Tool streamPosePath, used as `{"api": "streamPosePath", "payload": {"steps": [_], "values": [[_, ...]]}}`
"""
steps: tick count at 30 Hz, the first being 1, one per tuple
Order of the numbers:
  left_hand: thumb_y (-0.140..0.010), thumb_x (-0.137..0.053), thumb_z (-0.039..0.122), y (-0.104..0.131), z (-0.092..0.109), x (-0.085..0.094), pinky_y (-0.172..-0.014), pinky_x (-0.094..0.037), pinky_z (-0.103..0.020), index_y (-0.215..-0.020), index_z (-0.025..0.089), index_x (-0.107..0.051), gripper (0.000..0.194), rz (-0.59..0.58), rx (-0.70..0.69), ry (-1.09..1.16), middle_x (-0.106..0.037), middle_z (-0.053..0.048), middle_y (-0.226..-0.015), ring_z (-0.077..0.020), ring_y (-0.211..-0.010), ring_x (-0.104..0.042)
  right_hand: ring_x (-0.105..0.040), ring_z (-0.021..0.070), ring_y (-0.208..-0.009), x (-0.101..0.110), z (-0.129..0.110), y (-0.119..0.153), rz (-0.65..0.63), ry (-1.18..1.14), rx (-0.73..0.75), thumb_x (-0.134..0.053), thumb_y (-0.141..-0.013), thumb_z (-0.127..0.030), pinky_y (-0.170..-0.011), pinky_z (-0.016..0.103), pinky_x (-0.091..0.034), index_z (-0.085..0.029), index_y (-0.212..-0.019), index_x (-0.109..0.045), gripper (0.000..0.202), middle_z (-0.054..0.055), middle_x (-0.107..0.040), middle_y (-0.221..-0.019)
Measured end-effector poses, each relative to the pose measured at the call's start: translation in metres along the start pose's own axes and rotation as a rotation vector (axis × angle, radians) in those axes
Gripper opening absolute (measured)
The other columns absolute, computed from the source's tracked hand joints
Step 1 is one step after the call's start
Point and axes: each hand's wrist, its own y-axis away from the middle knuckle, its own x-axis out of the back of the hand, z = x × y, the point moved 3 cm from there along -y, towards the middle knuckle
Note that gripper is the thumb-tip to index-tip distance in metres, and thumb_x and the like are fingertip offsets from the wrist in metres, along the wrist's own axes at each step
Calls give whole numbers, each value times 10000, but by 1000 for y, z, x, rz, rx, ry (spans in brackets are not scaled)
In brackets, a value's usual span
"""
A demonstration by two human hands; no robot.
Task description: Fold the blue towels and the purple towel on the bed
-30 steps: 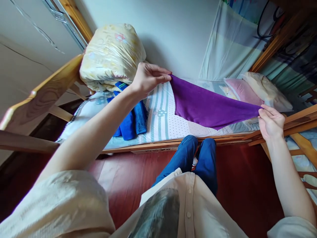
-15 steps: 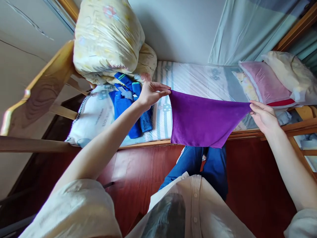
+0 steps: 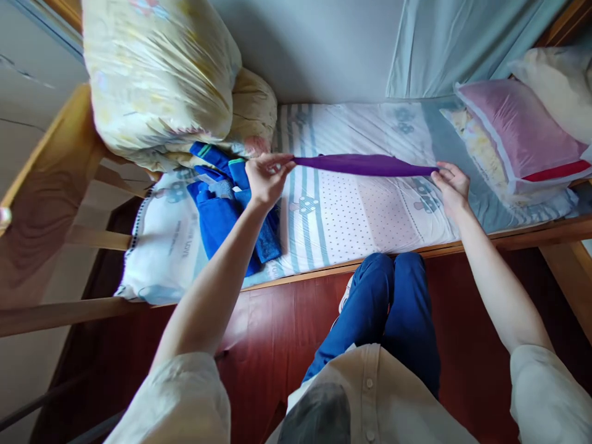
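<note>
A purple cloth (image 3: 370, 165) is stretched between my two hands above the bed and shows as a narrow, nearly edge-on strip. My left hand (image 3: 271, 177) pinches its left corner between thumb and fingers. The right corner is pinched in my right hand (image 3: 452, 185). Beneath the cloth lies a patterned sheet (image 3: 342, 216) with stripes, dots and mushroom shapes. Beside my left hand, partly behind my forearm, blue folded fabric items (image 3: 217, 216) rest on the bed.
A large yellow quilt bundle (image 3: 161, 80) is piled at the bed's left end, near a white pillow (image 3: 160, 240) and wooden headboard (image 3: 50, 203). Pink and pale pillows (image 3: 522, 129) lie at the right. A wooden bed edge (image 3: 305, 271) runs above the red floor (image 3: 272, 327).
The cloth has swung up from hanging down to a thin, nearly flat strip. Both hands have shifted left and slightly up in view, still holding its corners. The view has moved closer to the bed.
</note>
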Motion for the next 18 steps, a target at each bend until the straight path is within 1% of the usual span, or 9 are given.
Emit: {"api": "streamPosePath", "payload": {"steps": [2, 5, 7, 8, 10, 11, 13, 16, 18], "values": [[-780, -813, 420, 42, -23, -5, -765, -577, -300, -943, 154, -826, 312, -36, 69, -92, -779, -59, -846, -166, -756, -675, -704, 193, -940, -8, 35, 24, -37, 55, -52, -807, -831, -468, -755, 287, -562, -213, -1142, -712, 413, 67, -743, -1062], [-787, -757, 364, 117, -65, -23, -757, -567, -309, -903, 196, -835, 218, -189, 294, -239, -778, -43, -793, -196, -757, -682, -712, 195, -913, -25, 89, 68, -99, 142, -160, -764, -816, -375, -762, 289, -562, -182, -965, -747, 245, 94, -768, -1106], [-777, -725, 342, 165, -92, -37, -756, -568, -335, -877, 199, -830, 204, -314, 485, -306, -792, -54, -806, -225, -756, -700, -723, 210, -899, -37, 123, 97, -152, 200, -279, -754, -788, -323, -791, 308, -576, -174, -847, -744, 160, 104, -787, -1052], [-763, -720, 331, 186, -103, -43, -776, -571, -343, -859, 199, -822, 192, -373, 567, -316, -799, -62, -818, -242, -789, -719, -730, 220, -891, -43, 138, 109, -186, 223, -356, -764, -769, -309, -806, 321, -585, -174, -802, -740, 141, 105, -793, -999], [-743, -724, 340, 215, -118, -53, -820, -576, -357, -851, 199, -801, 193, -447, 694, -313, -807, -73, -845, -269, -863, -745, -743, 237, -867, -53, 164, 129, -254, 249, -498, -806, -731, -317, -824, 345, -606, -181, -745, -735, 154, 95, -792, -883], [-740, -730, 359, 223, -123, -56, -844, -577, -361, -871, 200, -790, 215, -453, 735, -306, -810, -76, -863, -276, -899, -751, -749, 241, -856, -56, 174, 135, -278, 251, -549, -827, -718, -337, -831, 354, -614, -186, -740, -739, 177, 86, -787, -837], [-741, -747, 410, 229, -127, -60, -878, -575, -369, -967, 203, -768, 307, -419, 782, -287, -815, -78, -910, -276, -945, -753, -756, 243, -853, -60, 187, 142, -293, 246, -600, -850, -708, -392, -850, 363, -625, -195, -760, -750, 227, 71, -781, -792], [-722, -776, 409, 225, -127, -64, -882, -573, -372, -1093, 201, -715, 430, -364, 841, -256, -816, -81, -940, -264, -943, -749, -758, 247, -886, -60, 193, 144, -262, 262, -623, -847, -716, -435, -874, 364, -623, -191, -783, -740, 275, 85, -788, -820], [-691, -788, 355, 222, -126, -66, -843, -573, -362, -1101, 199, -690, 449, -362, 899, -238, -809, -82, -919, -258, -910, -746, -752, 252, -891, -56, 193, 144, -252, 289, -644, -847, -714, -433, -854, 356, -619, -186, -765, -713, 286, 106, -790, -848]]}}
